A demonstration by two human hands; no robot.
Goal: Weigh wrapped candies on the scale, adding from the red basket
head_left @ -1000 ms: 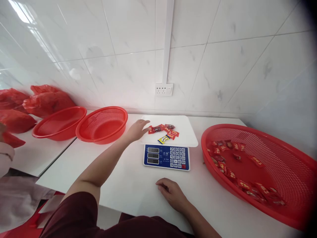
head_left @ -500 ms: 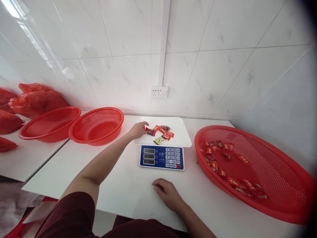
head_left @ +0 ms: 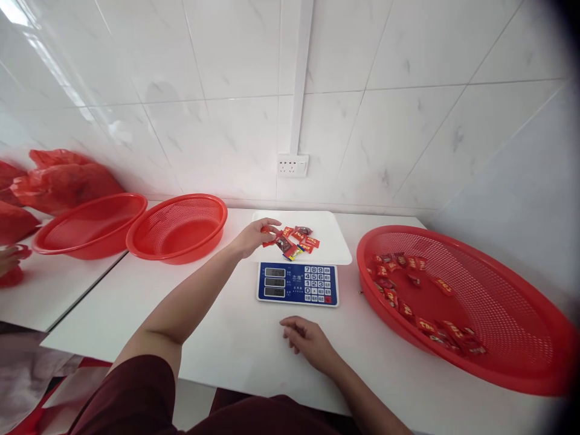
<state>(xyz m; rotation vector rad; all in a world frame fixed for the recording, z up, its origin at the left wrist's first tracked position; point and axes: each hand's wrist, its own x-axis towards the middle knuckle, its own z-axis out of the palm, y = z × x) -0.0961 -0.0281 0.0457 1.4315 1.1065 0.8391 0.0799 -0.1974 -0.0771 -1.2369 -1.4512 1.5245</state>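
Left hand (head_left: 254, 237): I pinch candy (head_left: 284, 244), tray's (head_left: 333, 238) left edge.
Right hand (head_left: 312, 342): half-curled, seemingly empty.
Picking: probably underway; needs clear lift.

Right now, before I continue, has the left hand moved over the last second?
Yes. Judged against the fixed wall socket, the left hand has shifted to the right, reaching farther over the white tray.

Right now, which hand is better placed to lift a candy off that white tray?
Probably the left hand: it reaches over the white tray to the wrapped candies. The right hand is loosely curled on the near side of the scale, away from them.
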